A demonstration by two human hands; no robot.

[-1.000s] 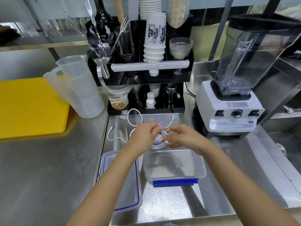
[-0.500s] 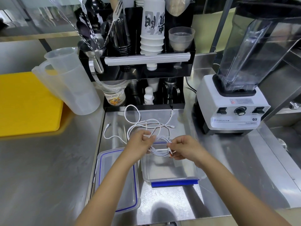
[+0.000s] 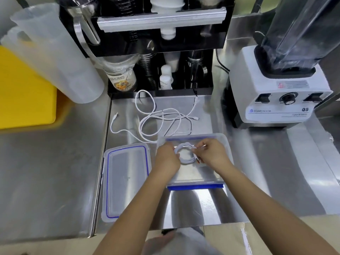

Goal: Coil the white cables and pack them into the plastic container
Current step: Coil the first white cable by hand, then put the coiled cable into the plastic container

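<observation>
- Head view: both hands hold one coiled white cable (image 3: 185, 153) low over the open plastic container (image 3: 225, 144), the left hand (image 3: 167, 159) closed on the coil's left side, the right hand (image 3: 213, 155) pinching its right side near the plug.
- Risk, as judged: the springy loops could unwind on release and spill over the rim.
- Loose cables (image 3: 161, 118) lie tangled on the steel counter (image 3: 55, 172) just behind the container; dragging one could snag the others.
- Lid (image 3: 127, 179) sits beside the left hand.

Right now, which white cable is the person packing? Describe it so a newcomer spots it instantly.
Start at the white blender, then drop to the clear plastic container before it. The coiled cable sits over it, pinched by the left hand and right hand; unlike the loose cables behind, it forms a tight ring.
</observation>
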